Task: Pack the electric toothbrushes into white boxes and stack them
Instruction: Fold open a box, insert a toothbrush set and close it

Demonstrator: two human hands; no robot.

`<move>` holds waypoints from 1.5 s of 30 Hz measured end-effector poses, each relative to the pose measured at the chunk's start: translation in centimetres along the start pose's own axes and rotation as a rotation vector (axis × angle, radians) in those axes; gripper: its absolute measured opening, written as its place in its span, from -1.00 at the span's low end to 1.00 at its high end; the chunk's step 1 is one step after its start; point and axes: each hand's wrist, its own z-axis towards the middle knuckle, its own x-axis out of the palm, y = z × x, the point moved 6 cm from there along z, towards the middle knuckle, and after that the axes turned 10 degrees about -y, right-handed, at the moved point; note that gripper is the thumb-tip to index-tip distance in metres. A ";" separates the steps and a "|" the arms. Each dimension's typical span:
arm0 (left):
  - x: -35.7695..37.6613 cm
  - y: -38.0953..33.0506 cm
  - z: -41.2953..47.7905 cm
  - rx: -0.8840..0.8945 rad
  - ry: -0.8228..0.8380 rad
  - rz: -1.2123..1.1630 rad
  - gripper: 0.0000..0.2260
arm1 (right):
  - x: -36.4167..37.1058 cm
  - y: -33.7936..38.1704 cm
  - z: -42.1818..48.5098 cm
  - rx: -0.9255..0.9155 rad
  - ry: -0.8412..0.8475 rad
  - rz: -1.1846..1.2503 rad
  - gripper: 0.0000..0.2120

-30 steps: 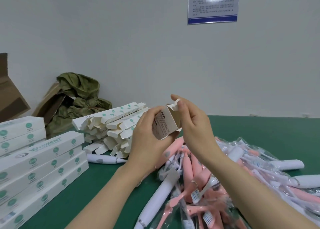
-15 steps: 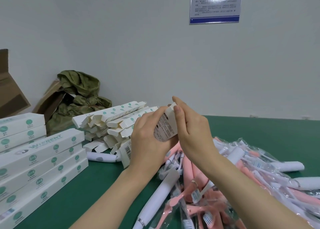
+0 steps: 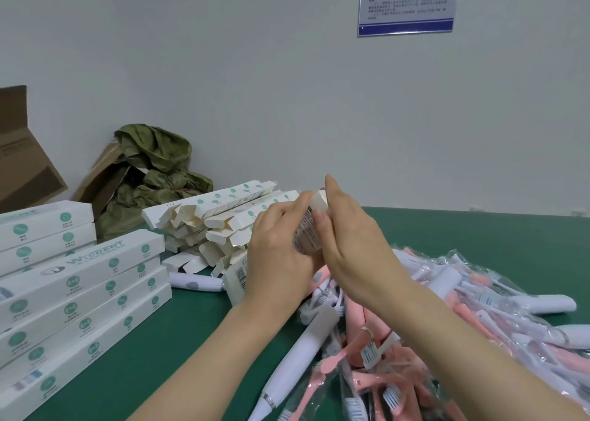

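I hold a long white box (image 3: 309,229) upright between both hands above the green table (image 3: 178,331). My left hand (image 3: 281,254) grips its side and lower part; its barcoded bottom end (image 3: 238,280) shows below the wrist. My right hand (image 3: 354,245) wraps the top end, thumb pressing on the closed flap. A pile of pink and white electric toothbrushes in clear bags (image 3: 415,341) lies under my hands. Several closed white boxes stand stacked (image 3: 79,293) at the left.
A heap of empty open-ended white boxes (image 3: 217,226) lies behind my left hand. A loose white toothbrush handle (image 3: 196,282) rests beside it. Crumpled green paper (image 3: 153,171) and brown cardboard (image 3: 19,165) sit by the wall. A blue notice (image 3: 407,2) hangs above.
The top flap of the held box, open a second ago, is now folded down under my right thumb. The box has tipped more upright and lower.
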 end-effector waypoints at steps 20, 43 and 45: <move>-2.6 3.4 2.9 -0.434 -0.269 -0.708 -0.61 | 3.2 -7.2 -2.6 1.486 -0.052 1.396 -0.91; -0.5 2.4 1.4 0.196 0.254 0.280 -0.35 | -2.1 -3.8 1.0 0.710 -0.105 0.690 -0.85; -0.6 2.3 1.4 0.163 0.234 0.239 -0.32 | -1.8 -3.7 1.0 0.722 -0.102 0.716 -0.83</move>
